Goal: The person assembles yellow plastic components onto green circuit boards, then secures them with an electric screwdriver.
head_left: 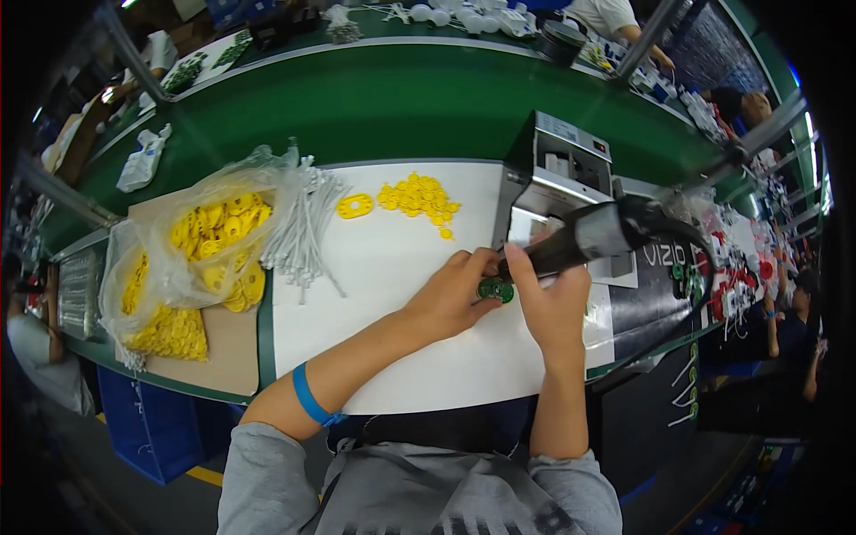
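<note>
The left hand [453,294] pinches a green board [497,290] over a white sheet [401,379]; the right hand [555,308] grips a black driver [557,250], partly hiding the metal machine [571,138]. Yellow discs [417,196], white wires [306,232] and bagged yellow parts [218,223] lie leftward.

Bright centre, bent edges, blackened corners

Single head-worn fisheye view, looking down and forward, close above a white work surface [392,267]

- Blue crate [147,423]; left of the fingers [520,266], lower down.
- White bag [141,166] on green belt [374,107]; beyond fingers, left.
- White globes [440,17]; well beyond the fingers.
</note>
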Demonstrator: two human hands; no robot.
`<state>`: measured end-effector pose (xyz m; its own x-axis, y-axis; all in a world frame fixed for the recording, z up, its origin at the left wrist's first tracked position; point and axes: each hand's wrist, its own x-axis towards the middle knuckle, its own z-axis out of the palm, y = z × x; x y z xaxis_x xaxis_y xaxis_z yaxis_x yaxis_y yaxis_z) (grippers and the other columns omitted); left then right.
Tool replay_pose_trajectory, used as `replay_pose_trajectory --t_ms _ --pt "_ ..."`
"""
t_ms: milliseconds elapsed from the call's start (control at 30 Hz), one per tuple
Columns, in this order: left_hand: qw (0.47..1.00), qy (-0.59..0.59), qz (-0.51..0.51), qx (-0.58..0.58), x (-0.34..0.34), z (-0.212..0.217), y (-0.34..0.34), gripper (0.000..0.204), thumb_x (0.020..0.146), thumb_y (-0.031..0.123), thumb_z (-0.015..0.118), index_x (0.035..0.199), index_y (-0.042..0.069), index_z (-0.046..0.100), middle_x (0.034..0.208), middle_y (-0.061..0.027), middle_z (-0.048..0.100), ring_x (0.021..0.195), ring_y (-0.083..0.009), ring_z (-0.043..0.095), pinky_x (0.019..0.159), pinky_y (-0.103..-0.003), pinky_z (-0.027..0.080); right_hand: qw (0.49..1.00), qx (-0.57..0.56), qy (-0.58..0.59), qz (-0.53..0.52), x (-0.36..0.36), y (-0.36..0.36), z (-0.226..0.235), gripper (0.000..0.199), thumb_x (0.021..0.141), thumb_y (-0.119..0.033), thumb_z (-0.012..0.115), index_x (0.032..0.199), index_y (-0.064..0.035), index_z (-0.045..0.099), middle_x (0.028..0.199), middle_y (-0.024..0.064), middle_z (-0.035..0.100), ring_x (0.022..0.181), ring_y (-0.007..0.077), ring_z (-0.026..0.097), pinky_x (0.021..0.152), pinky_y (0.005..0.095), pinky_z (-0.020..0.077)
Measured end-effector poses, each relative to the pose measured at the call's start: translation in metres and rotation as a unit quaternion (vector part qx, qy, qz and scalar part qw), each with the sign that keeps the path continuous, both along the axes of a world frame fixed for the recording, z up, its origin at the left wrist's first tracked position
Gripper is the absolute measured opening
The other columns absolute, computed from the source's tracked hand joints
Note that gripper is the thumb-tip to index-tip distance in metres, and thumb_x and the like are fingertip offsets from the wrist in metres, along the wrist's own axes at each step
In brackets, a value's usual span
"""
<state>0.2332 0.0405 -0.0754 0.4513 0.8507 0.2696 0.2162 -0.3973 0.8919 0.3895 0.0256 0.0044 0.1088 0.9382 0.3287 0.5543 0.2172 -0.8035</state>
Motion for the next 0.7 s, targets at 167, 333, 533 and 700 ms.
replay_pose_trajectory --t_ms 167,333,533,700 --pt "0.969 0.242 0.001 -0.042 -0.062 0.059 -0.015 0.054 0.080 -0.004 0.070 0.132 -0.003 0.056 0.119 -0.0213 0.055 0.114 -0.0404 0.057 0.099 -0.044 0.048 0.933 -0.215 -0.289 -0.004 -0.016 -0.025 0.032 0.034 0.093 -0.033 0.072 0.087 0.0001 0.075 0.075 0.0155 0.073 0.067 0.0299 0.071 0.064 0.0395 0.0541" --pt "0.978 0.051 0.196 0.057 -0.129 0.064 0.002 0.041 0.082 -0.010 0.071 0.121 -0.002 0.060 0.115 -0.0126 0.057 0.105 -0.0257 0.063 0.092 -0.032 0.052 0.895 -0.159 -0.269 0.317 -0.079 -0.018 0.000 0.030 0.093 -0.031 0.066 0.084 -0.0026 0.069 0.083 0.0189 0.071 0.082 0.0399 0.070 0.075 0.0505 0.0564" --pt "0.911 -0.299 0.242 -0.147 -0.167 0.061 0.017 0.042 0.086 -0.005 0.075 0.122 0.002 0.055 0.106 -0.0075 0.064 0.096 -0.0134 0.063 0.086 -0.025 0.053 0.911 -0.058 -0.237 0.332 -0.174 -0.004 -0.035 0.020 0.089 -0.026 0.071 0.087 -0.0061 0.068 0.092 0.0103 0.066 0.087 0.0316 0.069 0.072 0.0440 0.0564" --pt "0.881 -0.379 0.239 -0.149 -0.188 0.061 0.020 0.044 0.088 -0.003 0.075 0.125 0.003 0.053 0.104 -0.0084 0.066 0.103 -0.0172 0.067 0.091 -0.029 0.054 0.940 -0.005 -0.187 0.284 -0.191 0.001 -0.026 0.015 0.087 -0.016 0.073 0.093 -0.0034 0.067 0.093 0.0098 0.066 0.079 0.0282 0.068 0.068 0.0395 0.0564"
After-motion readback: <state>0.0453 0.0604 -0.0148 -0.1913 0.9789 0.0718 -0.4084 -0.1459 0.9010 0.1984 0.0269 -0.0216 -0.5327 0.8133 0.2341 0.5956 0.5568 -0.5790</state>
